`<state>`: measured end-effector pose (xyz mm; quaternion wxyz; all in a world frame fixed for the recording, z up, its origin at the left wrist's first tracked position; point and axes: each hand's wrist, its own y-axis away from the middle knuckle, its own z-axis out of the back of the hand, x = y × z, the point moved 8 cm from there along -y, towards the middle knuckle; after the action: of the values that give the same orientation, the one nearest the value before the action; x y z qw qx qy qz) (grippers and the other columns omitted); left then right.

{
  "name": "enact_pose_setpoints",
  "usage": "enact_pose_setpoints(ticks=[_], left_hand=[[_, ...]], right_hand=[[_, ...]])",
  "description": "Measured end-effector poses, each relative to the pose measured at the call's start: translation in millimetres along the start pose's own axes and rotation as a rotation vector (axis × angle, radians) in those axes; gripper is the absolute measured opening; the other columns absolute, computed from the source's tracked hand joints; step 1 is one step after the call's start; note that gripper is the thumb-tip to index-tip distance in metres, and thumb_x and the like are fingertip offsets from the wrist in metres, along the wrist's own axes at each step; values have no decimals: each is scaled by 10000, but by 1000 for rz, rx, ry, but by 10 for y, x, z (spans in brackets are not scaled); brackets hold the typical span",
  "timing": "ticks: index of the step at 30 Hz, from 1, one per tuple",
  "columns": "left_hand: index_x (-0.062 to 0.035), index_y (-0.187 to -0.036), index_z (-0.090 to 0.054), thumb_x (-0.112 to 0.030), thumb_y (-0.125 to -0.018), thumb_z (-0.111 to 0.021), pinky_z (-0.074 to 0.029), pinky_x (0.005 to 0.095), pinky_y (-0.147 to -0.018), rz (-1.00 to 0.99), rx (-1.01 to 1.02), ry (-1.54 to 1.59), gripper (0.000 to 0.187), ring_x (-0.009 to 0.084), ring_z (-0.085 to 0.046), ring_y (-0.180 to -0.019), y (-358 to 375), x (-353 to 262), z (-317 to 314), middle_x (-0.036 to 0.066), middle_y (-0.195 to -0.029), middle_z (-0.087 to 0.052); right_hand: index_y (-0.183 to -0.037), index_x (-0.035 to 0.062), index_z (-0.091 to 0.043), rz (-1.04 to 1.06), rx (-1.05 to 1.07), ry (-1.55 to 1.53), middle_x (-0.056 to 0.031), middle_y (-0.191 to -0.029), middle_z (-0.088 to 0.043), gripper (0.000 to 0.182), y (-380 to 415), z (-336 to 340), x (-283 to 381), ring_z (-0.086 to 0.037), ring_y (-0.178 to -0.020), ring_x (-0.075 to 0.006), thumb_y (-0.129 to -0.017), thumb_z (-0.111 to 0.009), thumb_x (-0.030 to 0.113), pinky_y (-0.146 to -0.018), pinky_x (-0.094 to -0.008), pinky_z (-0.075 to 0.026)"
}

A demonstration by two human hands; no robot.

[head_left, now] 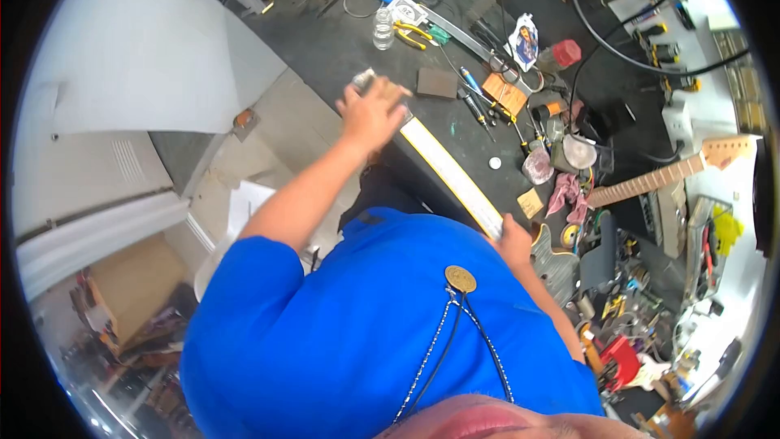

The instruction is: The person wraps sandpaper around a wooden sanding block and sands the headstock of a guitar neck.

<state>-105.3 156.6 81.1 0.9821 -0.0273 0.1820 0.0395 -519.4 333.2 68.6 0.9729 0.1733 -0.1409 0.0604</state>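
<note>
A long straight bar (451, 169) with a white top and yellow edges lies slanted along the near edge of the dark workbench. My left hand (374, 118) is closed across its far end, with the fingers slightly blurred. A greyish end piece (363, 78) sticks out past that hand, but I cannot make out what it is. My right hand (512, 240) grips the bar's near end, and most of its fingers are hidden. Beyond the bar lies a brown rectangular block (437, 83), apart from both hands.
Yellow-handled pliers (413, 35), a clear glass bottle (383, 30) and several screwdrivers lie farther back on the bench (301, 41). To the right are a red-lidded jar (562, 54) and a guitar neck (650, 183). A black cable (581, 24) hangs at upper right.
</note>
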Motion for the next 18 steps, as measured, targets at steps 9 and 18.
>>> enact_pose_setpoints(ticks=[9, 18], left_hand=[[-352, -1422, -739, -506, -1019, -694, -410, 791, -1096, -18, -21, -2, 434, 524, -436, -1380, 104, -76, -32, -6, -1616, -567], [-360, -1389, -762, -507, -1035, -682, -416, 829, -1062, 129, 5, 25, 392, 527, -457, -1343, 78, 61, 117, -1, -1694, -495]], right_hand=[[-1199, 49, -634, -14, 31, 21, -215, -954, -768, 707, 0, -64, -58, -767, -897, -428, -814, -901, 578, -782, -532, -603], [-1268, 70, -627, -42, 44, 36, -209, -1011, -773, 752, -2, -206, -233, -756, -954, -437, -837, -863, 639, -825, -549, -582]])
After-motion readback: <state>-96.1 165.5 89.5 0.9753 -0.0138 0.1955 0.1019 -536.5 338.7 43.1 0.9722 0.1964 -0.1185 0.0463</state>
